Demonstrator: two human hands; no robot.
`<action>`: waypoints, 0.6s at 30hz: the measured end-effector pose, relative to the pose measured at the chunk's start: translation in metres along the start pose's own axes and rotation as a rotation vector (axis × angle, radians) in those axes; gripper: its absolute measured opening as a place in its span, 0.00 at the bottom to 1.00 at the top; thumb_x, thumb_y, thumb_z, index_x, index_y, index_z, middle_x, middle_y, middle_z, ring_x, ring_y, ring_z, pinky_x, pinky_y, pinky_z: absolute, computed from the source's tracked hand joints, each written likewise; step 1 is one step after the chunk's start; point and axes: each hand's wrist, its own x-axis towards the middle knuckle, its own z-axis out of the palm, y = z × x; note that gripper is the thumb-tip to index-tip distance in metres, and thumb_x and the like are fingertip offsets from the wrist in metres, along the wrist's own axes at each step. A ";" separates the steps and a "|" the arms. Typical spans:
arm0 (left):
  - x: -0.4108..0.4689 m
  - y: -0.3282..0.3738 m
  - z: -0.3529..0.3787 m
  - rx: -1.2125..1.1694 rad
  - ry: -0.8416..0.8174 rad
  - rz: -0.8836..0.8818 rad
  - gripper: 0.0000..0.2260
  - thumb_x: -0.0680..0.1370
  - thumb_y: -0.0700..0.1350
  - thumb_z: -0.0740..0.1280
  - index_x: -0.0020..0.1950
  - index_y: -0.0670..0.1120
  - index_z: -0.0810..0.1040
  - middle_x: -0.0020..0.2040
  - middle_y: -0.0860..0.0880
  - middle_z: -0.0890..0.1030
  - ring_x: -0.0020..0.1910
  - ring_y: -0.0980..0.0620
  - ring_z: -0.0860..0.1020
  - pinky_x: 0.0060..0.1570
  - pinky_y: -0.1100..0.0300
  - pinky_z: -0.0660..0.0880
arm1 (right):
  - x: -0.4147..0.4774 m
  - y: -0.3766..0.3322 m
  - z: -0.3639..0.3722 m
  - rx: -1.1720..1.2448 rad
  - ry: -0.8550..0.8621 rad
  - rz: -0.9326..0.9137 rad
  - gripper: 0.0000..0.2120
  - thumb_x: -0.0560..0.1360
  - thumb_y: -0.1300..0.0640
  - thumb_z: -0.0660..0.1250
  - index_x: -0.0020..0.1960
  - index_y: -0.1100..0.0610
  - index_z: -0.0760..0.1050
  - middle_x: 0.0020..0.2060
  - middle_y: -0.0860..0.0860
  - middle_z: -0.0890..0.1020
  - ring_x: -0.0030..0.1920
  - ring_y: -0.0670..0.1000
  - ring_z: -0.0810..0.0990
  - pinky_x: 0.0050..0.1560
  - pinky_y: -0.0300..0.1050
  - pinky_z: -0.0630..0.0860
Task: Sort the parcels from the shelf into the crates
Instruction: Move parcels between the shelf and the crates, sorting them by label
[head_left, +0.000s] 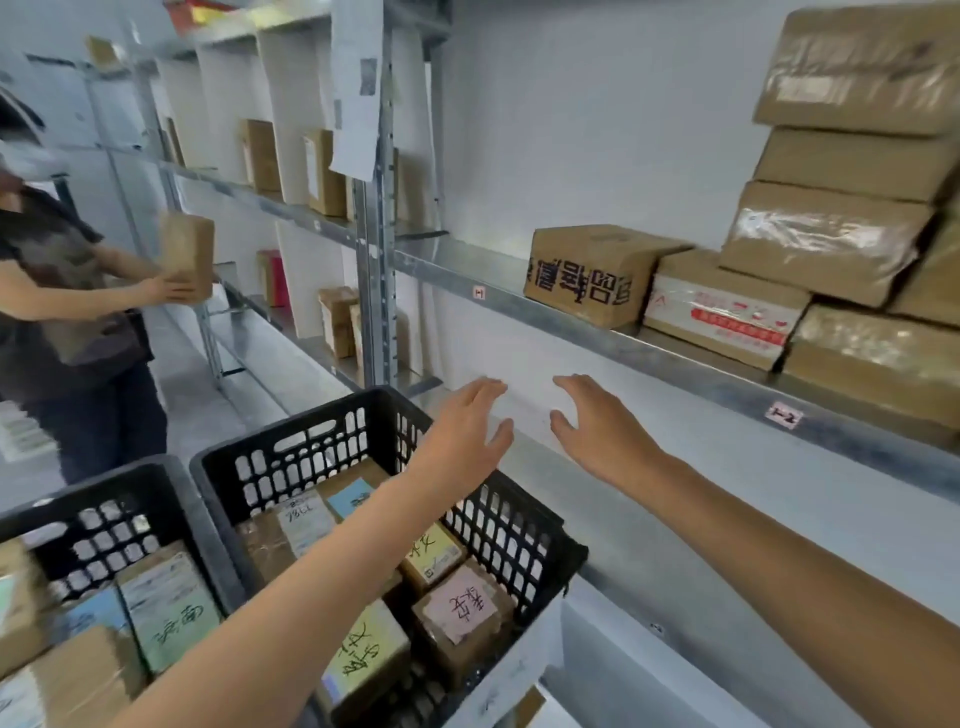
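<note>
Both hands are raised in front of the white wall, side by side with a gap between them, and both are empty. The left hand (467, 431) has its fingers straight and slightly spread, thumb pointing toward the other hand. The right hand (597, 431) mirrors it, fingers loosely straight, gripping nothing.

Above both hands runs the metal shelf (675, 358). The closest parcel on it is a brown box with black lettering (587, 273), straight above the right hand and apart from it. Just beside that box, up and to the right of the right hand, lies a flatter box with red and white tape (722, 312). Further right and higher is a stack of taped brown boxes (831, 239), well apart from either hand.

Below the left hand sits a black crate (260, 441); the left forearm crosses over it and the hand hangs above its far right corner. Sorted parcels lie inside: one with a blue label (348, 496) on the far side of the forearm, one with a pink label (462, 608) and one with a yellow label (363, 654) on its near side. A second crate (78, 499) stands right beside it, to the left of the forearm, holding more parcels, among them one with a green label (171, 613).

Far left of the left hand, another person (67, 312) holds a brown box (187, 260).
</note>
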 end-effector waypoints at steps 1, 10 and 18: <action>0.004 0.015 0.003 -0.001 0.009 0.046 0.21 0.83 0.46 0.62 0.76 0.43 0.66 0.76 0.48 0.67 0.76 0.51 0.62 0.69 0.67 0.52 | -0.009 0.008 -0.013 -0.009 0.037 0.018 0.24 0.82 0.52 0.59 0.77 0.56 0.61 0.75 0.52 0.66 0.73 0.53 0.67 0.71 0.46 0.64; 0.008 0.150 0.054 -0.121 -0.030 0.293 0.24 0.82 0.47 0.63 0.77 0.42 0.64 0.76 0.45 0.67 0.76 0.48 0.63 0.71 0.63 0.55 | -0.117 0.076 -0.119 -0.034 0.249 0.231 0.23 0.82 0.52 0.59 0.76 0.55 0.62 0.72 0.54 0.70 0.68 0.55 0.72 0.60 0.44 0.69; 0.019 0.248 0.064 -0.237 -0.103 0.468 0.21 0.82 0.46 0.64 0.75 0.45 0.67 0.74 0.46 0.69 0.72 0.49 0.67 0.69 0.59 0.64 | -0.189 0.110 -0.215 -0.140 0.484 0.318 0.21 0.81 0.52 0.60 0.72 0.57 0.67 0.64 0.57 0.76 0.55 0.54 0.77 0.48 0.42 0.68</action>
